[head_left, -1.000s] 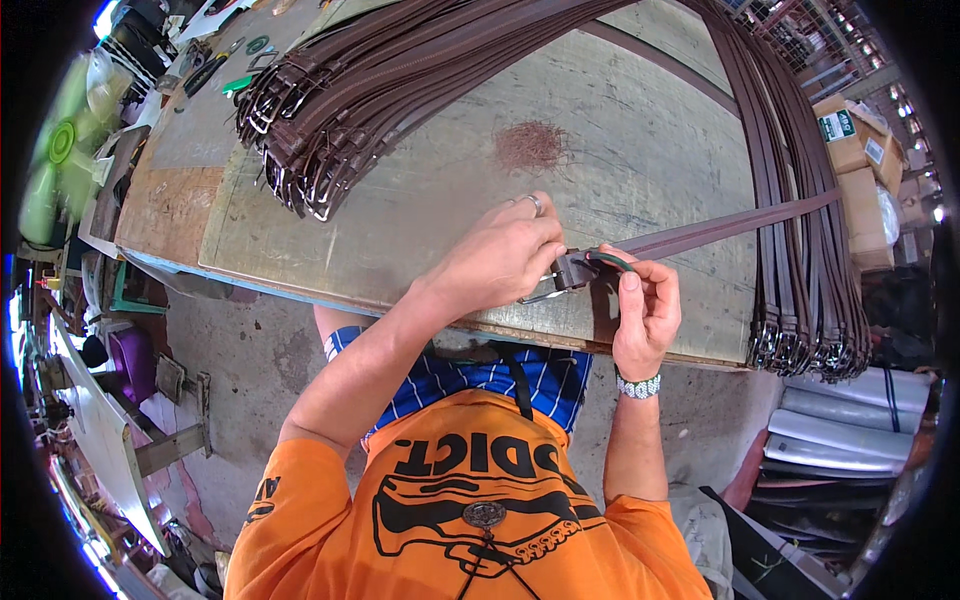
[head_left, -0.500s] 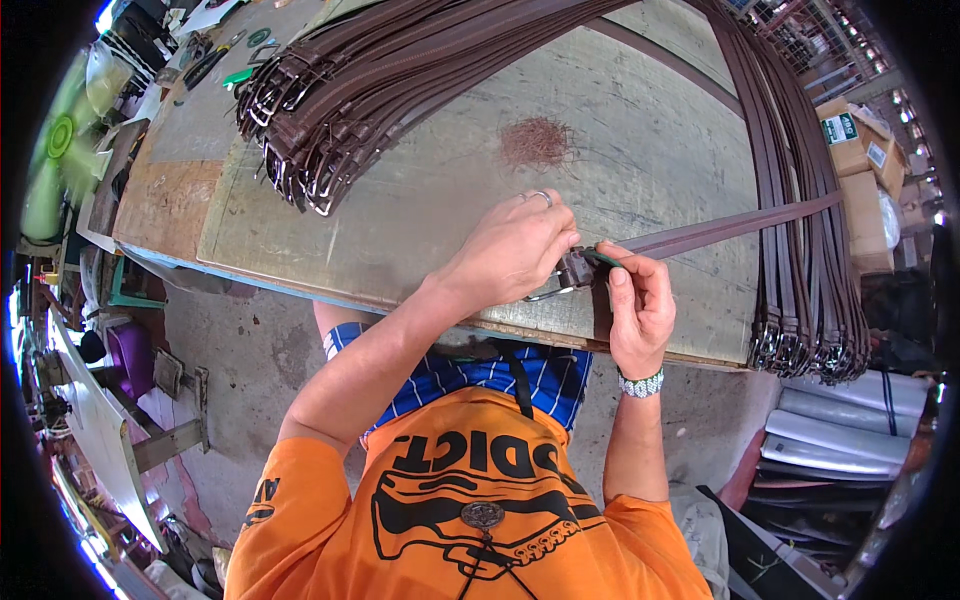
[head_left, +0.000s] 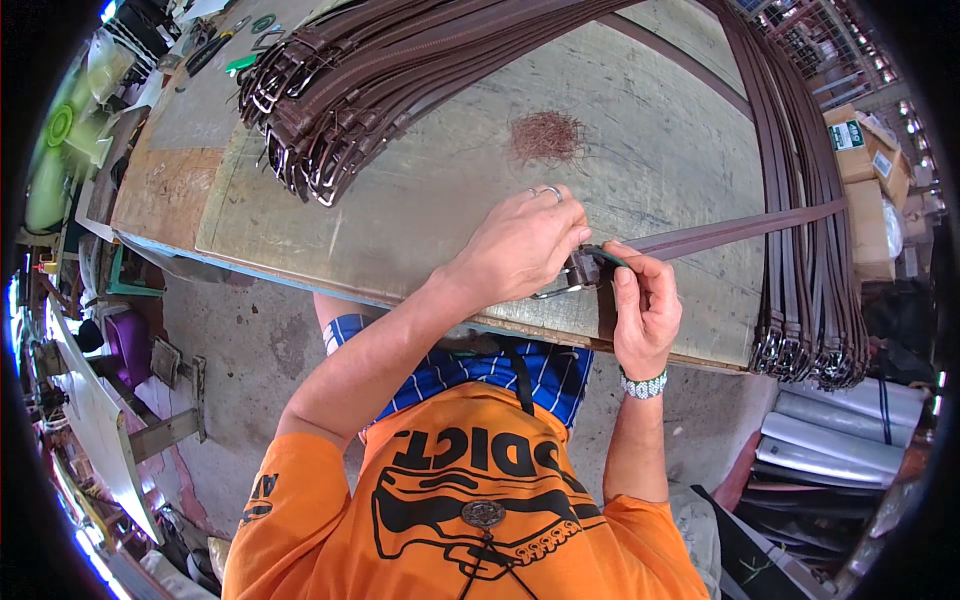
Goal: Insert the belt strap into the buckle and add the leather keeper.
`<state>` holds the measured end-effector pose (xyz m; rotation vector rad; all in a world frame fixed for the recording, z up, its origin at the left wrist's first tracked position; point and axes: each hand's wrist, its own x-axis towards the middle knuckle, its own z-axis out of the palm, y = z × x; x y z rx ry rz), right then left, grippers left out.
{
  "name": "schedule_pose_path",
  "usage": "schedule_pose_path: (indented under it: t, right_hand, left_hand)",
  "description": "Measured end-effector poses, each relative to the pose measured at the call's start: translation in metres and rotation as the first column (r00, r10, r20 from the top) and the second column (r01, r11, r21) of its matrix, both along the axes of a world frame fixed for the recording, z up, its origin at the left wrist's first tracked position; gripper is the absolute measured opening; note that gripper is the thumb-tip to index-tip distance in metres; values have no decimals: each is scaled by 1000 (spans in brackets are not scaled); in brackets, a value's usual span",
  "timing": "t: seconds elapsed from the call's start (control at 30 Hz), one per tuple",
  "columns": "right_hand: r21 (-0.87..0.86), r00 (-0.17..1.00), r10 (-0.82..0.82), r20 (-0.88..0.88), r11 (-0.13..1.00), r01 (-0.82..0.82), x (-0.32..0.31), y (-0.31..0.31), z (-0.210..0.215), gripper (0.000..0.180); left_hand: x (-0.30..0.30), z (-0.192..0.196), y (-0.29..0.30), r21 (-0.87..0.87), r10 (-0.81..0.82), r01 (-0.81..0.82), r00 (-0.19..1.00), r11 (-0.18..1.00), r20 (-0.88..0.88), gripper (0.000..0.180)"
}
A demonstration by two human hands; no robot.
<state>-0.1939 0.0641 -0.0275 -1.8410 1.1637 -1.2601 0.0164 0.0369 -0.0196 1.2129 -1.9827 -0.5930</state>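
Note:
A brown leather belt [head_left: 740,229] stretches from the hanging belts at right to my hands at the table's near edge. My left hand [head_left: 530,243] is closed in a pinch at the belt's buckle end, its fingertips beside the metal buckle [head_left: 572,280]. Just right of the buckle, my right hand [head_left: 645,305] pinches the belt end between thumb and forefinger. A thin green-edged piece [head_left: 606,257] shows at these fingertips; its kind cannot be made out. My fingers hide part of the belt end.
A thick stack of brown belts [head_left: 350,90] lies at the table's back left, buckles outward. More belts [head_left: 800,200] drape over the right edge. Brown thread scraps [head_left: 548,136] lie mid-table. Boxes [head_left: 868,150] and silvery rolls [head_left: 835,440] stand right; a green fan [head_left: 58,125] stands left.
Both hands and the belt end have shifted very slightly right in the picture, as has the table's content. The grips look the same.

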Motion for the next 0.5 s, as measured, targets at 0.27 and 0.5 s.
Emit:
schedule_pose_path:
  t: [0.27,0.5]
  right_hand:
    - [-33,1000,-3,-29,999,2,1,-1,1,13]
    - [-24,999,-9,-47,1000,8,1,0,3,13]
  left_hand:
    - [1,-1,0,-2,-4,4,1000,1000,-25,21]
    - [0,-2,1,-13,-1,1,1000,1000,-23,20]
